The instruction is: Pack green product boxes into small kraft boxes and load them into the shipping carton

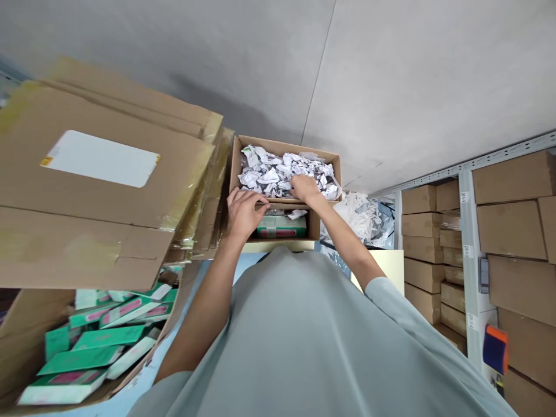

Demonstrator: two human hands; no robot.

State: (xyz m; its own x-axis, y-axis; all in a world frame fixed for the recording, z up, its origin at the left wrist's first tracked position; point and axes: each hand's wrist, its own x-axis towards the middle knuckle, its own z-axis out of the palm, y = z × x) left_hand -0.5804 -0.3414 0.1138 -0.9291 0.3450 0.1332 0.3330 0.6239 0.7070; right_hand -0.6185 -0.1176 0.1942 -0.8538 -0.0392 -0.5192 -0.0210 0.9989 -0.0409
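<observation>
A cardboard box (235, 168) full of crumpled white printed paper (269, 174) stands against the wall in front of me. My left hand (245, 213) is at its near left corner, fingers curled at the rim and thumb close to the index finger. Inside the box, my right hand (304, 188) is closed and pressed into the paper, its fingertips hidden. Nearer to my body, a second open cardboard box (313, 226) holds a green and white carton (282, 227) with a pink stripe and a bit of crumpled paper on top.
Flattened cardboard boxes (87, 214) are stacked at left. Below them, a large carton (35, 324) holds several green and white small boxes (95, 339). White paper scraps (358, 214) are heaped at right. A metal shelf (471, 231) with stacked brown boxes (516, 226) stands farther right.
</observation>
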